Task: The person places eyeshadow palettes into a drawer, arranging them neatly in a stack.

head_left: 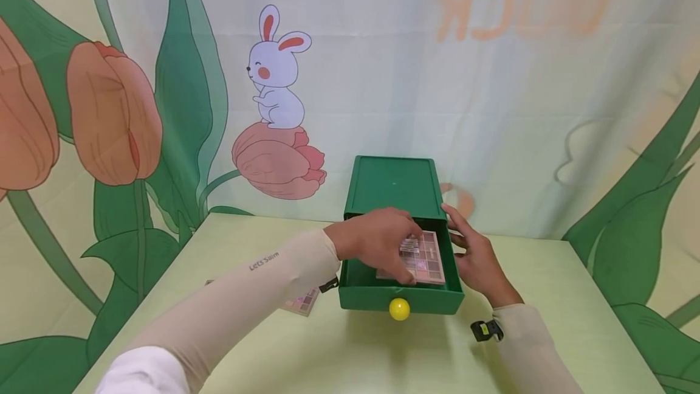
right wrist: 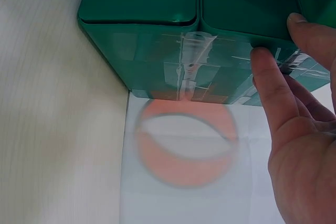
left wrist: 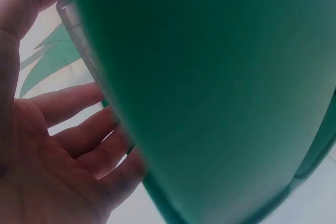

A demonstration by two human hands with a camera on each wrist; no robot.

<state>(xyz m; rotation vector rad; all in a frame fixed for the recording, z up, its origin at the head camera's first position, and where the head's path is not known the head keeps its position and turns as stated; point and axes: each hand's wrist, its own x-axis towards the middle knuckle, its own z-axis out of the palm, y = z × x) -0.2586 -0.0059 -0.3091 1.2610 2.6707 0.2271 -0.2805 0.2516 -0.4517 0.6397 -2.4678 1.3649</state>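
At frame centre, the left hand [head_left: 377,241] pinches an eyeshadow palette [head_left: 420,257] over the open green drawer [head_left: 399,298]. The right hand [head_left: 474,254], fingers straight, steadies the drawer's side. The tilted palette could catch the rim and slip.

I see a pale green table [head_left: 547,297] carrying a green drawer box [head_left: 392,190], its drawer [head_left: 399,295] pulled open. A flat palette [head_left: 302,303] lies left of it, mostly hidden, possibly two things.
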